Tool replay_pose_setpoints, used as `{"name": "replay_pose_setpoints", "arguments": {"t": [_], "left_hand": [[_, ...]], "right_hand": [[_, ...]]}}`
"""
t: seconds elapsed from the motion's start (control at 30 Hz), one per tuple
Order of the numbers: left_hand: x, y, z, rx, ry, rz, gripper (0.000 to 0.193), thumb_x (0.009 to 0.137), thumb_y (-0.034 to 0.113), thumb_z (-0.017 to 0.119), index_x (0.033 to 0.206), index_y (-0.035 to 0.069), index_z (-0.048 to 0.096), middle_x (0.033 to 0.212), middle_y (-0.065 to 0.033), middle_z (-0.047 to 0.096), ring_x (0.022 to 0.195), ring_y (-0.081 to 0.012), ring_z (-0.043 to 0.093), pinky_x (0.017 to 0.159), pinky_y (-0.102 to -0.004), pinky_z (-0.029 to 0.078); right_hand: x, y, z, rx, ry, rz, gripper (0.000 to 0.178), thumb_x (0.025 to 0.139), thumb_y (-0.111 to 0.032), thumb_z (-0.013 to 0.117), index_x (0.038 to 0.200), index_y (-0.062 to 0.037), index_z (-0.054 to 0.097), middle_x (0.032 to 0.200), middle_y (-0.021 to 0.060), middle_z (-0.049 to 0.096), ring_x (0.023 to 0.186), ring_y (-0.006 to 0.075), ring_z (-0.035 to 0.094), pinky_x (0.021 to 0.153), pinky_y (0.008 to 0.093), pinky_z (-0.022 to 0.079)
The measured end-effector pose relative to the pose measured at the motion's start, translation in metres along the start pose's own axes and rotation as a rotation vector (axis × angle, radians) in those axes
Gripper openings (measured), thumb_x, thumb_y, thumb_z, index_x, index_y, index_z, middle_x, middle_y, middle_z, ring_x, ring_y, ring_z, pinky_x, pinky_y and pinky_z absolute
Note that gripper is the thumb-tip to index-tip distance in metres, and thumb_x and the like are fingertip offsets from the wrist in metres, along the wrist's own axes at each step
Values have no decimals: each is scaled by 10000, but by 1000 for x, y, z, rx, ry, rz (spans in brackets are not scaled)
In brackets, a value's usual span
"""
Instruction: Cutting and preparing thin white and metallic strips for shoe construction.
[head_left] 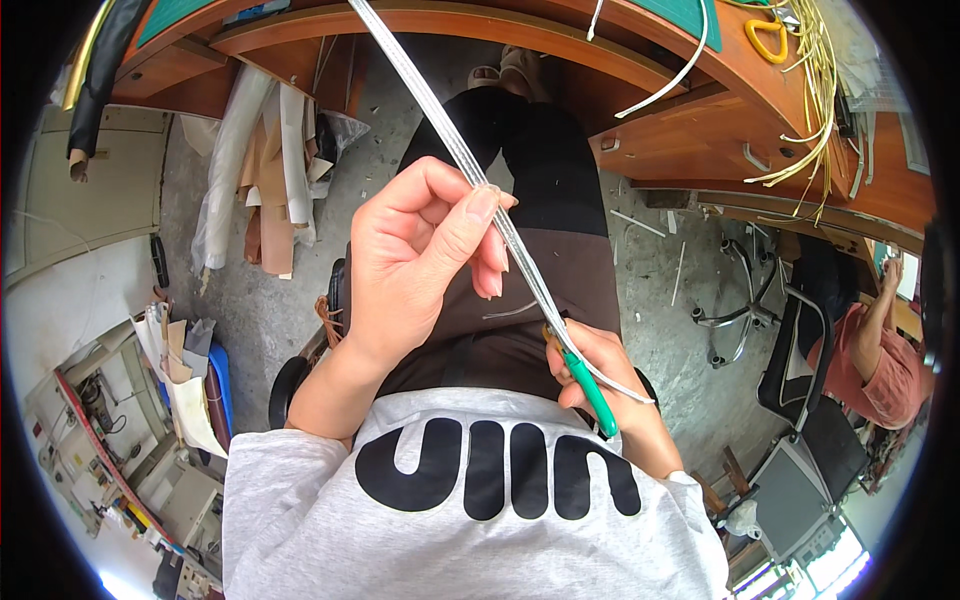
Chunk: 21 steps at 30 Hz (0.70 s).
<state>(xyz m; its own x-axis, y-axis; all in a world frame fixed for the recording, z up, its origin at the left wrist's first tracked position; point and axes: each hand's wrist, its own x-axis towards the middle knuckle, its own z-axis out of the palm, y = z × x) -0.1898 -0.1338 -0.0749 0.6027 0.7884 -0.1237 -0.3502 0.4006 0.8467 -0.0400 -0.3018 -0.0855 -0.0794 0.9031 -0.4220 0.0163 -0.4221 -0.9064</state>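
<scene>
A long silvery-white strip (420, 100), which looks like several thin cords side by side, runs slantwise from the table edge down across my lap. My left hand (430, 240) pinches it between thumb and fingers about midway. Closer to my body, my right hand (600, 365) is closed round a green-handled tool (592, 395); its working end is mostly hidden by the fingers and strip. The strip's lower end passes over that hand, and one loose white tail sticks out past it. A thin cut-off strand (510, 312) lies on my dark apron beside the right hand.
Ahead is a wooden worktable (400, 22) with a green cutting mat (690, 18). Golden cords (815, 90) hang off its right side near yellow-handled scissors (768, 40). Material rolls (240, 160) stand left below. A person (870, 350) sits at right near a wheeled chair (745, 300).
</scene>
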Motion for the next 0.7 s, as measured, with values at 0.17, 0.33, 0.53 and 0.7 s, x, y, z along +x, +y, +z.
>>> {"name": "replay_pose_setpoints", "arguments": {"t": [0.17, 0.33, 0.53, 0.7], "left_hand": [[-1, 0, 0, -11, -5, -1, 133, 925, 89, 529, 898, -40, 542, 664, -94, 590, 510, -102, 547, 471, -201, 457], [0, -2, 2, -67, 76, 15, 138, 925, 101, 531, 911, -35, 549, 669, -88, 591, 498, -98, 537, 464, -202, 447], [-1, -3, -2, 0, 63, 27, 123, 918, 81, 538, 898, -39, 555, 652, -86, 588, 485, -95, 526, 456, -193, 432], [-4, -2, 1, -18, 59, 25, 118, 913, 78, 546, 893, -37, 555, 660, -91, 589, 494, -91, 528, 461, -189, 434]], "right_hand": [[0, -1, 0, -39, 16, -29, 542, 650, -394, 787, 726, -19, 402, 646, 60, 352, 557, 167, 343, 514, 315, 315], [-1, -1, -2, -45, 19, -32, 518, 639, -340, 805, 725, -21, 406, 638, 59, 359, 549, 171, 338, 511, 319, 313], [0, -2, -2, -75, 20, -30, 546, 644, -392, 790, 724, -17, 401, 642, 64, 362, 555, 183, 355, 518, 319, 312], [2, -3, 0, -28, 22, -6, 553, 647, -400, 785, 721, -15, 396, 646, 69, 359, 563, 186, 347, 522, 319, 308]]}}
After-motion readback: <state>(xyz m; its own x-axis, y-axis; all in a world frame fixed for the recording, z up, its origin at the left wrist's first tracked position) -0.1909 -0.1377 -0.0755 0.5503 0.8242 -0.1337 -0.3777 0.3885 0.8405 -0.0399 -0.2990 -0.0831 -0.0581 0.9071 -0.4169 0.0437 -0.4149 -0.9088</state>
